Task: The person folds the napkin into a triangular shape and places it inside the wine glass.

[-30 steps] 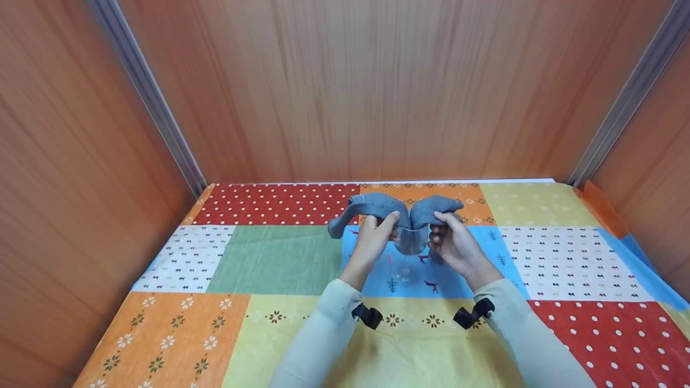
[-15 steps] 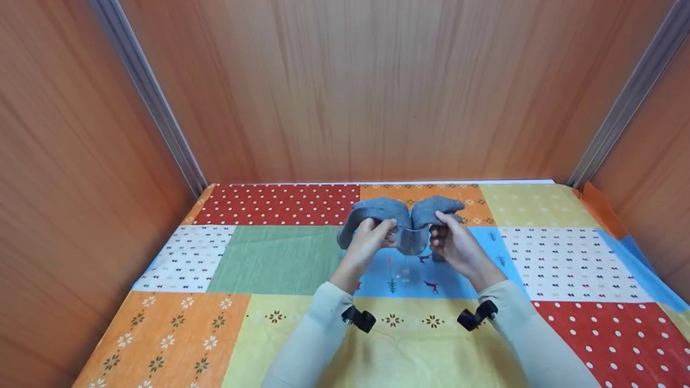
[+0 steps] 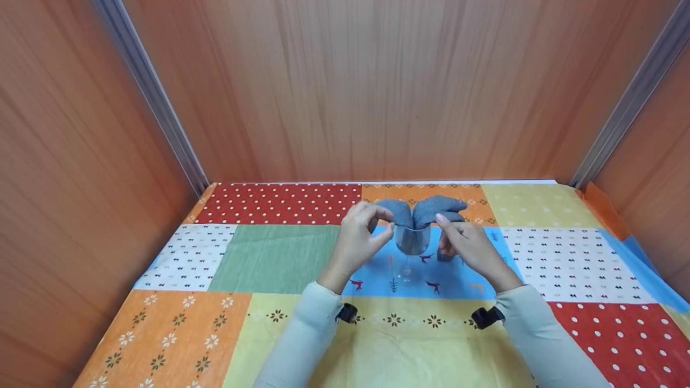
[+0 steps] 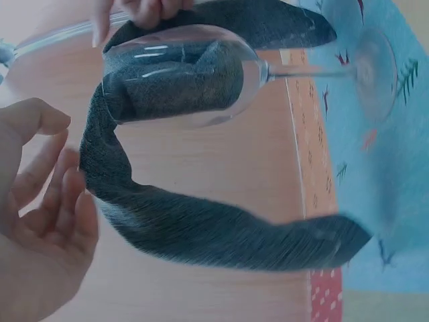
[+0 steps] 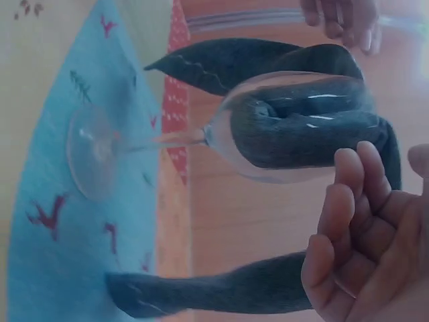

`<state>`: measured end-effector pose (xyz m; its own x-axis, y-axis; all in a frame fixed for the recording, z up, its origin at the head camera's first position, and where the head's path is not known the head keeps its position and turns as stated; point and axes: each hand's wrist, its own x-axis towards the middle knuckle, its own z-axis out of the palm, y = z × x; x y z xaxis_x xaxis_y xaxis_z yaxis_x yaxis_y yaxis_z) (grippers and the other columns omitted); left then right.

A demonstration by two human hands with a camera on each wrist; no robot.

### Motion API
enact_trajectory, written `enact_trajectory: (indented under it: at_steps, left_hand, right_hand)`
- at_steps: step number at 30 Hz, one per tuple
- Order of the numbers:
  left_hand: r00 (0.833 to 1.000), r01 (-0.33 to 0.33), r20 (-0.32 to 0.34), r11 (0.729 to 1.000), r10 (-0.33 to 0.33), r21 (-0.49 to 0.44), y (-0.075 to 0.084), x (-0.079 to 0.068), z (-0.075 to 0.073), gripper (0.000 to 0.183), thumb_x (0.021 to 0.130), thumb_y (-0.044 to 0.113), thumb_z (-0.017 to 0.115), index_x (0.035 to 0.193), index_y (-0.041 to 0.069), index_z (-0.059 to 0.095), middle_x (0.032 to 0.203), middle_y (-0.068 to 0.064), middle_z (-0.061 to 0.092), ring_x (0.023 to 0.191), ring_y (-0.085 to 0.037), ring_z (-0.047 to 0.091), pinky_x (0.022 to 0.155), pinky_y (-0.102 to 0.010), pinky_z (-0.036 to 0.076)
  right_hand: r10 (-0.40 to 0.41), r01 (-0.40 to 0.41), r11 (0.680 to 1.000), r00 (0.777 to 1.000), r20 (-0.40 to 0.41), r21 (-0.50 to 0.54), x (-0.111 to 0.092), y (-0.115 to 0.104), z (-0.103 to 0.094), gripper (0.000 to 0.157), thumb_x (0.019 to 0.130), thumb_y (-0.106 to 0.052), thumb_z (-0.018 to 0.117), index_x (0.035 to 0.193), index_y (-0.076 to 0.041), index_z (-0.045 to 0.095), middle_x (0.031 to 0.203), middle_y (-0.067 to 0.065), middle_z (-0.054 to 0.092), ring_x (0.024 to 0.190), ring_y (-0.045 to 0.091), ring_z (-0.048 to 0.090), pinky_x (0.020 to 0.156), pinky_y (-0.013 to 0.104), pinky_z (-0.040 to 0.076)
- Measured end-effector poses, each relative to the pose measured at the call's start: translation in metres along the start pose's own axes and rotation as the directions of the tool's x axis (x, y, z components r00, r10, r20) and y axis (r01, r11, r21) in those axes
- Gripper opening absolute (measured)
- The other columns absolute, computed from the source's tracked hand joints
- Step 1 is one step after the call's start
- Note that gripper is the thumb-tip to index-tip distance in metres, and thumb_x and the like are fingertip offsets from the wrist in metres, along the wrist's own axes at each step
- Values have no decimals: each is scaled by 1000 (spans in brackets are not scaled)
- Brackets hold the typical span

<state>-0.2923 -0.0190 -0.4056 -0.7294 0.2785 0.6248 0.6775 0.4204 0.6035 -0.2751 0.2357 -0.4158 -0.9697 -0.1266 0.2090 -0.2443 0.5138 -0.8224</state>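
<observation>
A clear wine glass stands upright on the blue patch of the tablecloth. Stuffed into its bowl is a dark grey cloth napkin, whose two ends fold out over the rim and hang down on either side. My left hand is beside the left flap; thumb and forefinger are apart, and in the left wrist view the fingers curve loosely near the cloth. At the right flap, my right hand holds the napkin, thumb on top and fingers curled below. The right wrist view shows that flap partly behind the hand.
A patchwork-print tablecloth covers the table. Wood-grain panels rise at the back and both sides, with metal posts at the corners. A black wrist strap sits on each sleeve.
My left hand has let go of the left flap and drawn left, its thumb and forefinger parting. That flap now hangs lower. My right hand has shifted slightly right and stays at its flap.
</observation>
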Motion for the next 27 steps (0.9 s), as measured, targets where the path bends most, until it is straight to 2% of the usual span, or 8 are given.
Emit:
enact_trajectory:
  at_steps: [4, 6, 9, 11, 14, 18, 21, 27]
  left_hand:
    - [999, -29, 19, 982, 26, 186, 2, 5, 1, 35, 86, 17, 80, 121, 15, 71, 113, -2, 60, 104, -15, 49, 80, -25, 50]
    - [999, -27, 42, 966, 17, 258, 2, 6, 3, 42, 86, 17, 80, 126, 16, 69, 120, -1, 59, 110, -15, 48, 87, -28, 48]
    - [999, -24, 43, 948, 11, 318, 1, 8, 5, 40, 88, 16, 79, 126, 19, 69, 121, -1, 60, 113, -16, 50, 93, -33, 47]
    - [1000, -19, 27, 945, 11, 327, 0, 8, 6, 36, 88, 15, 78, 122, 20, 70, 119, 0, 62, 112, -16, 52, 94, -34, 47]
    - [999, -31, -4, 940, 34, 339, -1, 10, 8, 27, 88, 14, 78, 114, 19, 71, 114, 1, 64, 109, -15, 57, 92, -34, 49]
    - [996, -65, -34, 923, 85, 380, -3, 12, 11, 17, 88, 13, 78, 103, 17, 72, 105, 2, 66, 102, -14, 61, 83, -31, 50]
    - [993, -82, -50, 911, 111, 404, -4, 13, 13, 11, 88, 12, 78, 96, 16, 71, 99, 3, 65, 96, -14, 61, 77, -29, 49]
    - [991, -89, -56, 907, 122, 412, -5, 14, 14, 11, 88, 11, 78, 94, 16, 71, 98, 2, 66, 94, -14, 61, 74, -27, 49]
  right_hand:
    - [-198, 178, 970, 973, -121, -163, -3, -7, -3, 47, 103, -41, 55, 67, -12, 59, 57, 2, 54, 52, 22, 52, 50, 34, 42]
    - [-323, 276, 929, 930, -177, -247, -3, -7, -4, 32, 100, -27, 63, 72, -13, 58, 60, 2, 52, 52, 18, 49, 48, 31, 39]
    - [-477, 376, 844, 852, -215, -382, 1, -5, -6, 7, 91, -12, 71, 92, -10, 64, 83, 5, 58, 73, 18, 53, 60, 33, 45]
    - [-544, 413, 788, 814, -202, -457, 4, -4, -6, 23, 86, -8, 73, 108, -8, 67, 104, 8, 61, 91, 23, 53, 76, 40, 46]
    - [-592, 431, 724, 790, -163, -539, 9, -1, -5, 44, 84, -9, 76, 126, -13, 67, 130, 10, 59, 113, 32, 51, 91, 53, 41]
    - [-607, 422, 679, 783, -136, -601, 13, 3, -1, 50, 83, -8, 79, 131, -20, 68, 144, 9, 54, 131, 37, 46, 97, 62, 37]
    - [-626, 416, 662, 764, -155, -623, 17, 5, 2, 43, 86, -5, 77, 126, -21, 72, 140, 6, 59, 134, 35, 46, 96, 60, 38]
    - [-709, 456, 601, 684, -173, -657, 21, 3, 2, 30, 91, -2, 71, 115, -18, 77, 124, 5, 69, 124, 33, 56, 97, 57, 38]
